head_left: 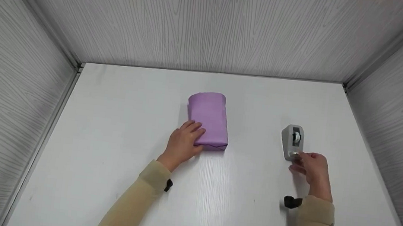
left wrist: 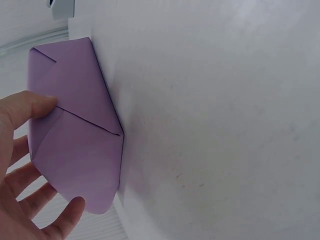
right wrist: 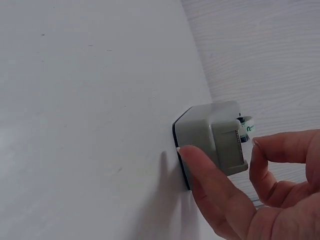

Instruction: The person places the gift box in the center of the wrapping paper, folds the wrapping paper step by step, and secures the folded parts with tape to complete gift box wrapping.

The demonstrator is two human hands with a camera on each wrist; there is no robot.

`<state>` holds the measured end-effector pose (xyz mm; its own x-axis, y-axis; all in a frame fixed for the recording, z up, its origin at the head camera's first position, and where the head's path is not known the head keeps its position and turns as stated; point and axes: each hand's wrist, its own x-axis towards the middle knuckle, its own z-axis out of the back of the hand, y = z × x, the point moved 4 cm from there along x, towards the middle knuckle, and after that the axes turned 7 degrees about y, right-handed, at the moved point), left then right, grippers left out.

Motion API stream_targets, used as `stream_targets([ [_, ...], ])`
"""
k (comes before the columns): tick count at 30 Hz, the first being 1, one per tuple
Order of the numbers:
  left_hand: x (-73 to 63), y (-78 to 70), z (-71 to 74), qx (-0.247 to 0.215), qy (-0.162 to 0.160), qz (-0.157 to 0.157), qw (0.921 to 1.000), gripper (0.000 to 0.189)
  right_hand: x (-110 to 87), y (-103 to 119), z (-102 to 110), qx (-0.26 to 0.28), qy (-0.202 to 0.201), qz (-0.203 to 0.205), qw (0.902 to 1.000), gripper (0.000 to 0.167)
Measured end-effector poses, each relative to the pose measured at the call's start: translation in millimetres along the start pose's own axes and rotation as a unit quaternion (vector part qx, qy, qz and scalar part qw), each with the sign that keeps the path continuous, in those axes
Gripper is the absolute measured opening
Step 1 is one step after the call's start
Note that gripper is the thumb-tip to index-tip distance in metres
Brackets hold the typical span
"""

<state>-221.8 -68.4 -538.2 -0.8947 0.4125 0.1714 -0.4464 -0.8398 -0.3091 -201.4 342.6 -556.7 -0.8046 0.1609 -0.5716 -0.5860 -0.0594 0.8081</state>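
Note:
A purple wrapped package point(head_left: 208, 119) lies flat on the white table, its folded end flap showing in the left wrist view. My left hand point(head_left: 182, 141) rests at its near left corner, thumb against the folded end, other fingers spread over the top and side. To the right stands a grey tape dispenser point(head_left: 288, 141) holding a small tape roll point(head_left: 296, 137). My right hand point(head_left: 313, 168) is at its near, cutter end. In the right wrist view the thumb is in front of the dispenser, apart from the bent forefinger near the roll; no tape strip can be made out.
Grey wood-grain panels stand behind the table point(head_left: 129, 120) and along its left and right sides. A small black device point(head_left: 292, 202) sits at the right cuff, another point(head_left: 168, 185) at the left.

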Motion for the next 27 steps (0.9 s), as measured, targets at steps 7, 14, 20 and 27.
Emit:
stream_targets([
  [7,1.4,0.7,-0.2,0.005,0.008,0.004,0.9999,0.048,-2.5,-4.3,1.3,0.026,0.010,0.019,0.9994,0.050],
  [14,1.4,1.1,-0.6,-0.001,0.005,0.002,1.0000,0.049,-4.7,-9.9,4.4,0.050,0.042,0.033,0.9973,0.051],
  [20,1.1,0.5,-0.5,0.000,0.002,0.000,1.0000,0.048,-4.4,-15.5,6.8,0.063,0.061,0.039,0.9954,0.040],
  [27,1.0,0.1,-1.1,-0.001,-0.002,-0.004,1.0000,0.049,-4.3,-18.1,9.0,0.062,0.068,0.045,0.9947,0.026],
])
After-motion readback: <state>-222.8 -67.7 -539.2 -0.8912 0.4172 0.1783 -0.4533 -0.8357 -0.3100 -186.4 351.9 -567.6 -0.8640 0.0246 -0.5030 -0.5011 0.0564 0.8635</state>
